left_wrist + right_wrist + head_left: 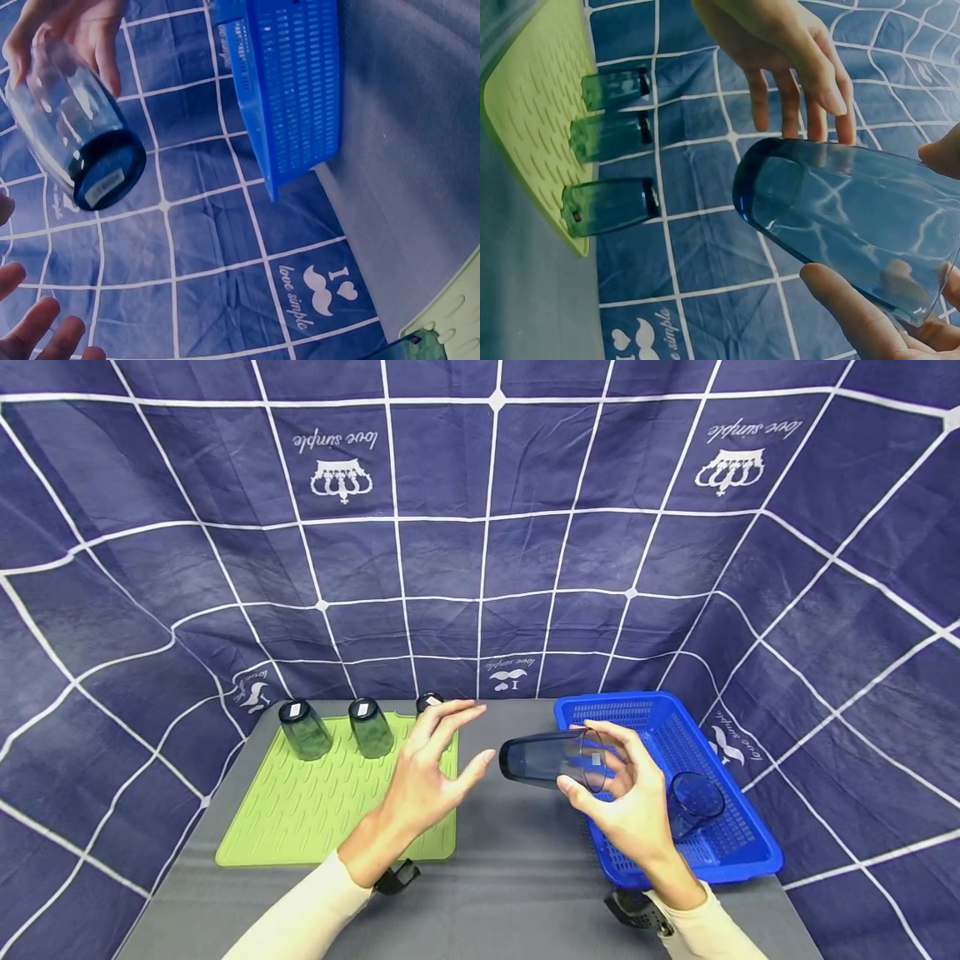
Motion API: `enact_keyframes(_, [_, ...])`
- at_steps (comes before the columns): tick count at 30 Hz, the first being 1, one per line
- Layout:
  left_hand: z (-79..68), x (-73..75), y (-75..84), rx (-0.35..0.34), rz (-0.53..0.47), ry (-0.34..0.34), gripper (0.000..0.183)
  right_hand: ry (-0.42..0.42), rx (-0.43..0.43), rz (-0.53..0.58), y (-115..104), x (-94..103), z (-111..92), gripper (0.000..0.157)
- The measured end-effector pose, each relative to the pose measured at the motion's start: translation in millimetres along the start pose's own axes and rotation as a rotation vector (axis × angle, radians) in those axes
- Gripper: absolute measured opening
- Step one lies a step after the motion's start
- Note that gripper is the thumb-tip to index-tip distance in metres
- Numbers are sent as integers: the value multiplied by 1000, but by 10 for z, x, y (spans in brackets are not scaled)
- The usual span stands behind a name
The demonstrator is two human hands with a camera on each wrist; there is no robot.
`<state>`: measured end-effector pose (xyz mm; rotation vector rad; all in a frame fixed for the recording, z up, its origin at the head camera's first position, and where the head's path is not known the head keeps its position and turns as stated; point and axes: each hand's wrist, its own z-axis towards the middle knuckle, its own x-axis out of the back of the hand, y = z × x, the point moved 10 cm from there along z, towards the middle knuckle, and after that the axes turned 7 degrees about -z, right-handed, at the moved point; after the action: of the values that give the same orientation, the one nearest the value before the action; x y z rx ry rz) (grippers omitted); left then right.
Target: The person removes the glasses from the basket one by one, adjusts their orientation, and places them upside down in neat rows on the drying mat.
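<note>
My right hand (637,810) grips a blue-tinted drinking glass (542,758) near its rim, between thumb and fingers. The glass lies sideways in the air, its dark base pointing left; a small label shows on that base (109,180) in the left wrist view. My left hand (423,777) hovers just left of the base, fingers extended, holding nothing. In the head view a gap separates its fingertips from the glass. Below and left of that hand lies a green ribbed mat (322,814), bearing upside-down glasses (307,735) along its far edge; the left hand partly hides the rightmost one (430,700).
A blue perforated basket (765,852) stands at the right, partly under my right hand. Inside it is another glass (696,802). Grey cloth (517,877) covers the table between mat and basket. A navy checked curtain (450,560) surrounds the back and sides.
</note>
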<state>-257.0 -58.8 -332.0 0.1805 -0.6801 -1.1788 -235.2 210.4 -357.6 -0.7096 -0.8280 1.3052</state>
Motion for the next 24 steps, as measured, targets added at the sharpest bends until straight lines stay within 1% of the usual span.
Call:
enact_keyframes(5, [-7,-19,77,-23,-47,0,57,-8,-2,45,-6,-58,5,83])
enact_keyframes(8, [-22,-38,83,-16,-75,-3,57,-11,2,78,-14,-86,8,83])
enact_keyframes(15, [-65,-60,86,19,-109,-11,59,1,-37,163,12,-158,22,79])
enact_keyframes(19, [-82,-67,100,24,-118,-15,62,12,-27,215,19,-194,37,74])
enact_keyframes(24, [-102,-68,120,25,-129,-20,66,23,-27,260,32,-235,43,72])
